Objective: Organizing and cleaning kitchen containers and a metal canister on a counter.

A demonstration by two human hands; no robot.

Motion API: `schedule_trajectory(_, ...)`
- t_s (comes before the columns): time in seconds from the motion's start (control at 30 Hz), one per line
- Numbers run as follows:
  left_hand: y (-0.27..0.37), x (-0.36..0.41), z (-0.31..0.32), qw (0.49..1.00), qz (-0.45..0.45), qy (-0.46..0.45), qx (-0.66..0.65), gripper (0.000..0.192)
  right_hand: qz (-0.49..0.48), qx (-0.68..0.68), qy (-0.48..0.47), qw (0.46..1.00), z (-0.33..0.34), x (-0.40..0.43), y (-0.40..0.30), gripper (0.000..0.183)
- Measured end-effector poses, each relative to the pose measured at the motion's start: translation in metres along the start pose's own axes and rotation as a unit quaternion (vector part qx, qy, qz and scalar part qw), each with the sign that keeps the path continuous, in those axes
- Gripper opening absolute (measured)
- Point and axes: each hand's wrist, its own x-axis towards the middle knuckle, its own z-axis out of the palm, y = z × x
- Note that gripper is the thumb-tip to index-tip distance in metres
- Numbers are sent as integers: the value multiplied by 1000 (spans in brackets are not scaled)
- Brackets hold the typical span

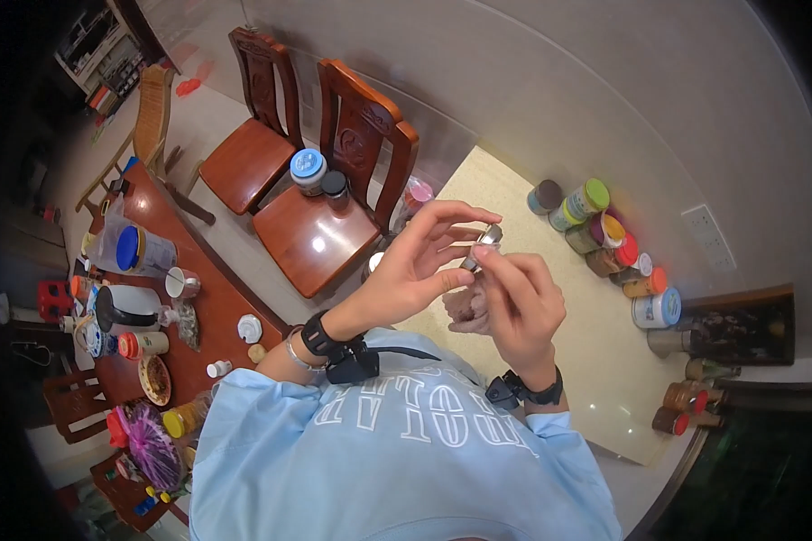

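My left hand [416, 260] holds a small round metal lid [491, 235] by its edge, between the thumb and the fingertips. My right hand [524, 301] pinches a crumpled pinkish-grey cloth [467, 310] and presses part of it against the lid. Most of the cloth hangs below the lid, beside my right palm. Both hands are close together in front of my chest, above a pale countertop [582, 358]. The fingers hide part of the lid.
Several lidded jars [589, 196] line the counter by the wall. To the left, a wooden chair [311, 237] bears a blue-lidded tub [308, 169] and a dark jar [335, 189]. A wooden dining table [210, 304] holds an electric kettle [132, 308], a mug [183, 283] and containers.
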Motion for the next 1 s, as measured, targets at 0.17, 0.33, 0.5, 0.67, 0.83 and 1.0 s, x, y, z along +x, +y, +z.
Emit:
schedule_trajectory(0.17,0,-5,1,1000,4,-4,-7,57,64,2,60,996,1,4,10,30)
schedule_trajectory(0.33,2,-3,1,1000,0,-7,-13,58,18,-13,23,999,-1,1,2,28)
schedule_trajectory(0.5,0,-5,1,1000,8,-5,-5,52,72,14,61,995,1,3,9,25)
schedule_trajectory(0.67,0,-7,2,1000,8,19,-6,45,90,23,87,992,6,3,3,23)
schedule_trajectory(0.83,-2,-10,-1,997,-25,46,-59,44,88,-7,94,992,12,-2,0,26)
schedule_trajectory(1.0,1,-8,-3,986,-6,64,-152,46,69,6,89,994,16,-11,1,29)
